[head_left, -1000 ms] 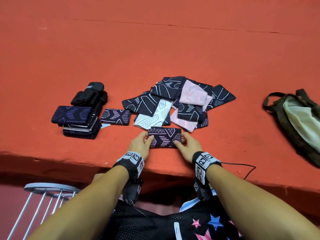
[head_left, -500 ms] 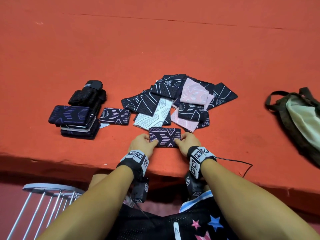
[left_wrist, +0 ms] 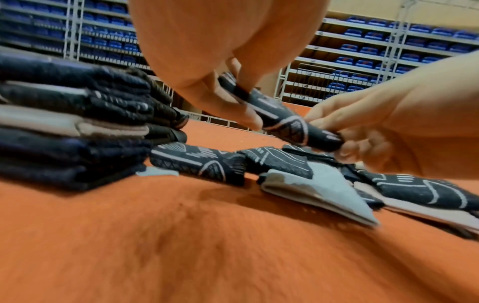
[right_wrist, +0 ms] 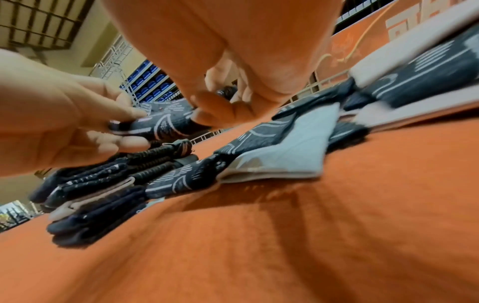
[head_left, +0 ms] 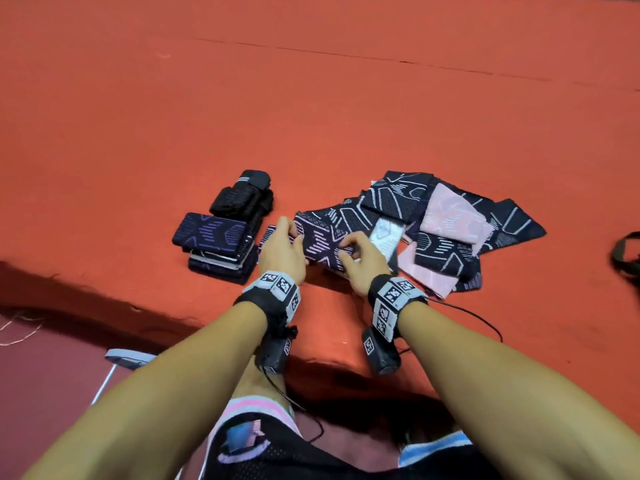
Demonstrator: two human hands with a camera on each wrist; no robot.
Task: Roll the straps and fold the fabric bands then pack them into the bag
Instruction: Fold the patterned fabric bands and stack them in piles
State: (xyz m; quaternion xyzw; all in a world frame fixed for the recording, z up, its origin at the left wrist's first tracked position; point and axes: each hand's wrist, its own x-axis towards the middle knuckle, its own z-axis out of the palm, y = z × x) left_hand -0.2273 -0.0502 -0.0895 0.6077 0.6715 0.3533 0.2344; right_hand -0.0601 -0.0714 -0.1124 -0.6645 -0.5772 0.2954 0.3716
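Both hands hold a folded dark band with a pink pattern [head_left: 323,245] just above the red table. My left hand [head_left: 289,237] pinches its left end and my right hand [head_left: 346,252] pinches its right end. The left wrist view shows the band [left_wrist: 279,121] off the surface, thumb on top and fingers beneath. It hovers beside the stack of folded bands [head_left: 214,244], over a single folded band [left_wrist: 197,162]. Black rolled straps [head_left: 242,199] lie behind the stack. The loose pile of dark, pink and white bands [head_left: 450,230] is on the right. Only the bag's strap [head_left: 625,258] shows, at the right edge.
The red cloth table [head_left: 311,98] stretches far back. Its front edge [head_left: 138,310] runs close under my wrists. A grey metal stool [head_left: 128,358] stands below at the left. A thin cable [head_left: 485,323] trails from my right wrist across the cloth.
The folded band lay on the table near the front edge under both hands. Now both hands have lifted it and carried it left toward the stack.
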